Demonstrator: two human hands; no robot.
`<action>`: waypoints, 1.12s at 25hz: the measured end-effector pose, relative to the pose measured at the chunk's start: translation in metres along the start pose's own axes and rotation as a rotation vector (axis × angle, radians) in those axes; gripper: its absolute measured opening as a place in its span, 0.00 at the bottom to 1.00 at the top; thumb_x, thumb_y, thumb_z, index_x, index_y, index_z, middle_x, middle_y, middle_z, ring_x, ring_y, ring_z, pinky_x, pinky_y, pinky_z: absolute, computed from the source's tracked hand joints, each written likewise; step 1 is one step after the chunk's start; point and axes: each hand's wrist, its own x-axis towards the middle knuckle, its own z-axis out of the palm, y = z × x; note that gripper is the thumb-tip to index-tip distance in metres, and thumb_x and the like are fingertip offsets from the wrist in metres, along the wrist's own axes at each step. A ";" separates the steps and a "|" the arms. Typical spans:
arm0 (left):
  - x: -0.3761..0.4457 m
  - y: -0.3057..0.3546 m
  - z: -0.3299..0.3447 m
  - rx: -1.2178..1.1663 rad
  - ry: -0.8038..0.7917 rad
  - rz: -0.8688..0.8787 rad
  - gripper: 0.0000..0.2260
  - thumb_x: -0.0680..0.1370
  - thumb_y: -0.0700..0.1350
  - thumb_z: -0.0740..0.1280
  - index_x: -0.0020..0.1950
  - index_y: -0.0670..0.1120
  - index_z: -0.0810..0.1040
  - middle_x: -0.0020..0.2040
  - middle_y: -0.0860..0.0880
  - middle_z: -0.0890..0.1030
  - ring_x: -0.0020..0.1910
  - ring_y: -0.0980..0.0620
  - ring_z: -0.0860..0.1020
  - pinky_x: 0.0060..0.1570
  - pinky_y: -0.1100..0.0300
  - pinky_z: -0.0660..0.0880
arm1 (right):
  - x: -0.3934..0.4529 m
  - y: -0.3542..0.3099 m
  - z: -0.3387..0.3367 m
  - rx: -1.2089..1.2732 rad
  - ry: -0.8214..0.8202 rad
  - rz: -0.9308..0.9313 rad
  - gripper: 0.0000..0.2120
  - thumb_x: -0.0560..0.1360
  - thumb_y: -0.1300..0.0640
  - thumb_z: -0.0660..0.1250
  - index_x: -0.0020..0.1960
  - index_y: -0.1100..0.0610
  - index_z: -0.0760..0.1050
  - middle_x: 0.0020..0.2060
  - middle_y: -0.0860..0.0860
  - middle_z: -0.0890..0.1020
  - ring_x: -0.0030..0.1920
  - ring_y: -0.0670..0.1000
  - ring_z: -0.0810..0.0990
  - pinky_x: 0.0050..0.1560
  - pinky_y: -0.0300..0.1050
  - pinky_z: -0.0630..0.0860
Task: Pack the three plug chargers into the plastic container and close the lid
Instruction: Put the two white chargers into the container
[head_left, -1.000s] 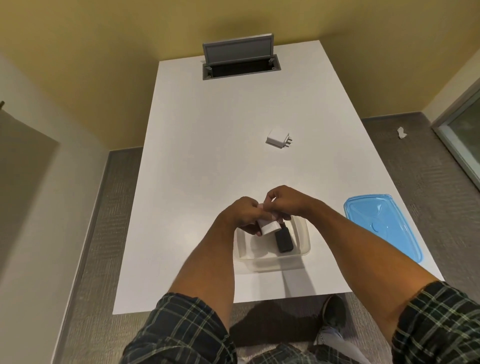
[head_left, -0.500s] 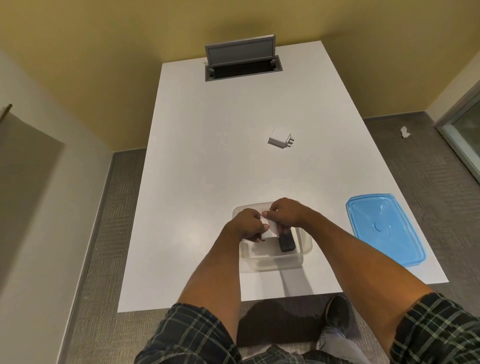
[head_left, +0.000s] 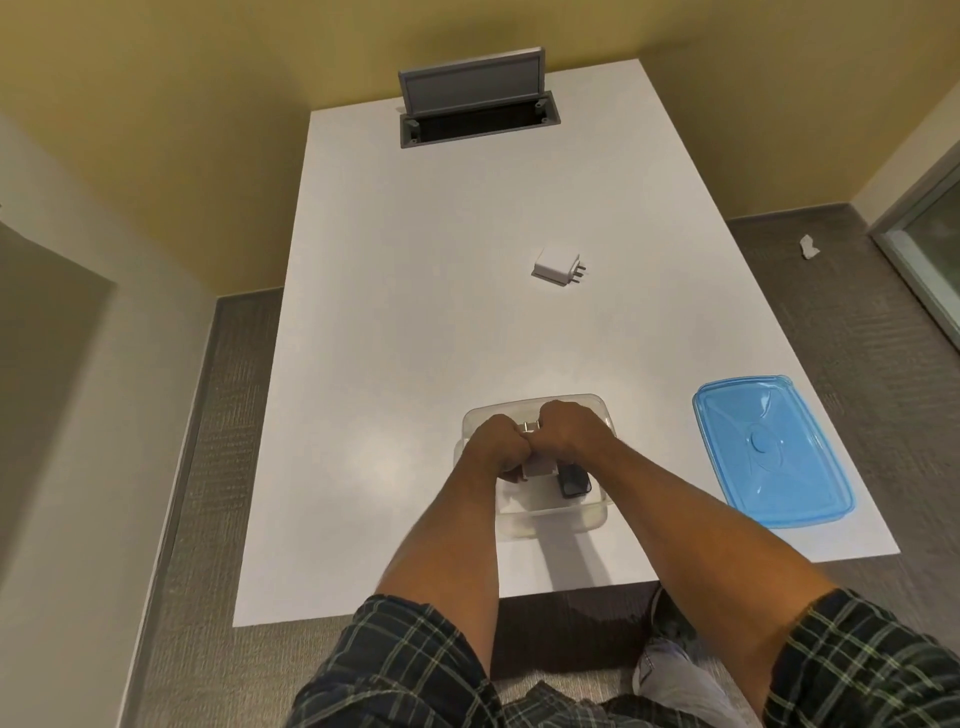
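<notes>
A clear plastic container (head_left: 550, 519) stands near the table's front edge. My left hand (head_left: 496, 444) and my right hand (head_left: 566, 428) are pressed together inside it, both closed on a white plug charger (head_left: 537, 470) whose metal prongs show between my knuckles. A black charger (head_left: 573, 480) lies in the container just right of it. Another white plug charger (head_left: 556, 266) lies alone on the table, farther back, prongs pointing right. The blue lid (head_left: 769, 452) lies flat on the table to the right of the container.
The white table (head_left: 389, 322) has an open grey cable hatch (head_left: 478, 111) at its far end. Grey carpet surrounds the table, with a scrap of white paper (head_left: 808, 247) on the floor at the right. My shoe (head_left: 670, 618) shows under the front edge.
Both hands have lowered the white charger from above the container down into it, beside the black charger. The far white charger and the lid have not moved.
</notes>
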 end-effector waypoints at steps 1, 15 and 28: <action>0.002 -0.001 0.000 0.007 -0.005 -0.015 0.10 0.76 0.31 0.65 0.55 0.29 0.81 0.49 0.30 0.85 0.34 0.40 0.82 0.49 0.44 0.84 | 0.001 -0.002 0.001 -0.017 -0.007 0.006 0.15 0.68 0.44 0.67 0.33 0.53 0.69 0.29 0.49 0.76 0.34 0.53 0.78 0.32 0.42 0.71; 0.004 -0.002 -0.004 0.064 -0.058 -0.160 0.04 0.77 0.32 0.67 0.49 0.34 0.80 0.43 0.36 0.84 0.43 0.39 0.84 0.56 0.45 0.83 | 0.014 -0.020 0.003 -0.146 -0.056 -0.030 0.10 0.66 0.55 0.71 0.33 0.54 0.70 0.29 0.49 0.75 0.29 0.47 0.73 0.26 0.39 0.65; 0.009 -0.004 0.003 0.252 0.003 -0.096 0.06 0.76 0.35 0.65 0.39 0.41 0.77 0.30 0.46 0.80 0.29 0.47 0.81 0.48 0.50 0.85 | 0.019 -0.023 0.006 -0.190 -0.100 -0.065 0.07 0.69 0.58 0.73 0.47 0.56 0.83 0.35 0.50 0.81 0.37 0.53 0.80 0.36 0.42 0.75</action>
